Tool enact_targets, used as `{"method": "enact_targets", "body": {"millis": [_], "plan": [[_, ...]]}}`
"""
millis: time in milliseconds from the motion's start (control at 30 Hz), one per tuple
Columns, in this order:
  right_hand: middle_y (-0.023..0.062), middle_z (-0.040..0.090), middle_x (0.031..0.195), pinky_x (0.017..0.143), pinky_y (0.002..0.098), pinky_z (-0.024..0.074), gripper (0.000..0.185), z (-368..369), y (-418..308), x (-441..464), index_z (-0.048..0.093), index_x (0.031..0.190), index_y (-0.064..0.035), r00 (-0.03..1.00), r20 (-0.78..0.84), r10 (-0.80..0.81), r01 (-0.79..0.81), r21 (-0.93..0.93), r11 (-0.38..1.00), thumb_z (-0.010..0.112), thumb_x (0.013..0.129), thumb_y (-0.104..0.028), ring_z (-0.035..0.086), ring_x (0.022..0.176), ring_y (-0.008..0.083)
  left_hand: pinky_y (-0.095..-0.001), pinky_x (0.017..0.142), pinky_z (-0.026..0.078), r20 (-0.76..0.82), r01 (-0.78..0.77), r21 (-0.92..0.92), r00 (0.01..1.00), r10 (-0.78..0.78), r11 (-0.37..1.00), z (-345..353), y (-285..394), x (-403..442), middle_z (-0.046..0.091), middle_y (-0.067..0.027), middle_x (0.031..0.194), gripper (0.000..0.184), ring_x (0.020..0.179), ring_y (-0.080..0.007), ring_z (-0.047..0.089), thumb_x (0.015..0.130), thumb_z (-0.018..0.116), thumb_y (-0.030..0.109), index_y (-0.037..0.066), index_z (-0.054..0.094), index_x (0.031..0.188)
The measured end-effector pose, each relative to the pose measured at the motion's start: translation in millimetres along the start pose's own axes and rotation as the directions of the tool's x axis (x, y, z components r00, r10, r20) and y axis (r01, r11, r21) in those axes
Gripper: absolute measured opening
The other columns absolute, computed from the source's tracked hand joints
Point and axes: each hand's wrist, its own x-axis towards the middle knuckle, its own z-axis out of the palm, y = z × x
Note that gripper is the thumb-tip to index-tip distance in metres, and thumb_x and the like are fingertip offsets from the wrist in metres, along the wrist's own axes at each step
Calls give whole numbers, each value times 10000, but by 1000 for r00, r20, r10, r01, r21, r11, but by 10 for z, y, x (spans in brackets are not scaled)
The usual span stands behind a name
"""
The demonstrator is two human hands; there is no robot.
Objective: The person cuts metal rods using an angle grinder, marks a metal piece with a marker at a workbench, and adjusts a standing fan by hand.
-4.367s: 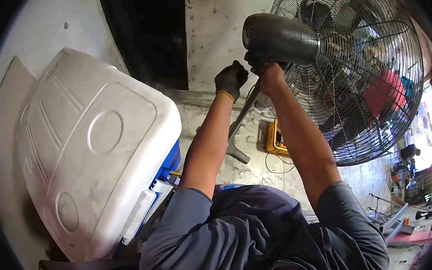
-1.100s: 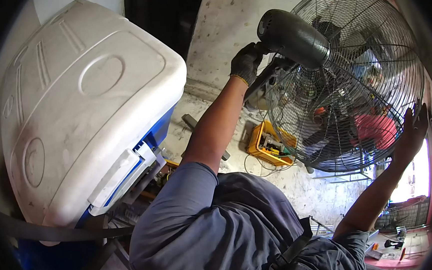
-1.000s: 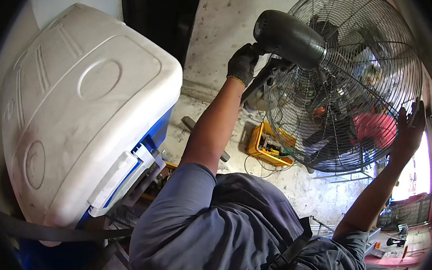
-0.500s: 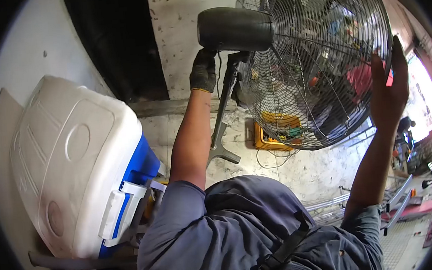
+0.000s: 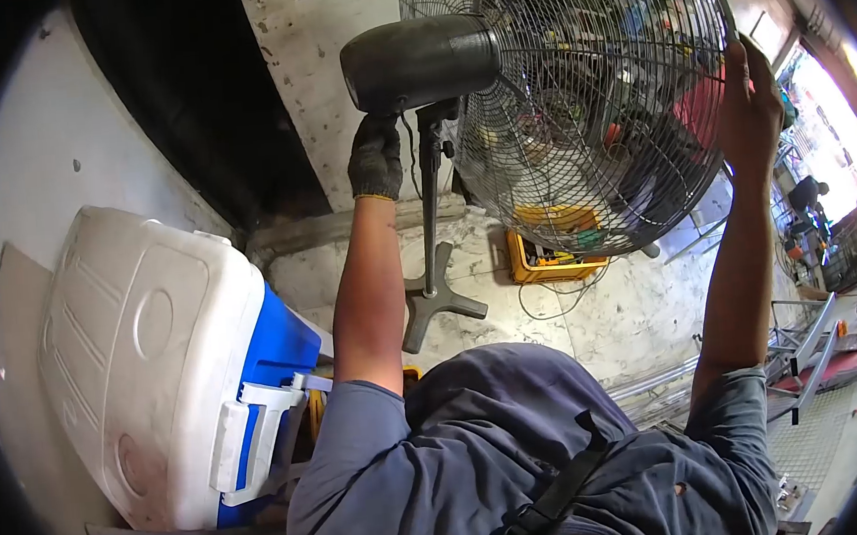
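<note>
A large pedestal fan with a dark motor housing and a round wire cage stands in front of me. My left hand, in a dark knit work glove, reaches up to the underside of the housing beside a hanging black cord. Its fingers look bunched, and their tips are partly hidden there. My bare right hand grips the outer rim of the cage on the right, thumb at the front and fingers behind. Below the housing, the pole runs down to a flat-legged base on the floor.
A big white-lidded blue cooler stands close at my left. A yellow crate with tools sits on the floor beyond the fan, a cable beside it. Metal ladder-like rails are at the right, near a bright opening.
The fan and both hands have shifted left in view, and the pole appears more upright. My right-hand fingers, earlier more stretched out, now sit closer around the cage rim. My left hand stays under the housing.
</note>
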Motion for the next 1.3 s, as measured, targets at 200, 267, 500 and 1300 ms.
{"method": "enact_targets", "body": {"millis": [200,267,500,1300], "plan": [[116,755,1098,863,332,549,498,-46,33,0,705,1249,-58,985,55,161,-165,85,983,686,1009,-493,705,956,159,-264,819,606,-68,-43,-35,997,41,998,-110,-75,11,703,-106,1286,431,1047,-176,693,948,610,-61,-9,622,1375],[108,748,1066,821,309,549,482,-95,-95,-51,705,1212,-40,993,60,99,-107,134,985,713,997,-472,680,913,126,-273,824,610,-47,-54,-40,998,53,998,-182,-80,61,701,-111,1289,439,1047,-181,693,947,609,-62,-11,617,1383],[65,716,1005,798,295,551,460,-231,-569,-265,692,1168,-6,995,96,32,-59,293,954,804,945,-393,658,880,128,-228,810,563,-82,-10,96,997,17,995,46,109,76,723,-54,1272,394,1055,-120,683,956,678,53,51,666,1349],[50,723,979,792,270,534,453,-133,-375,-156,692,1146,4,996,67,57,-72,252,965,810,943,-383,656,880,96,-219,741,579,-99,37,5,994,-37,999,-32,93,51,730,-77,1254,375,1004,-133,699,975,623,23,31,662,1348]]}}
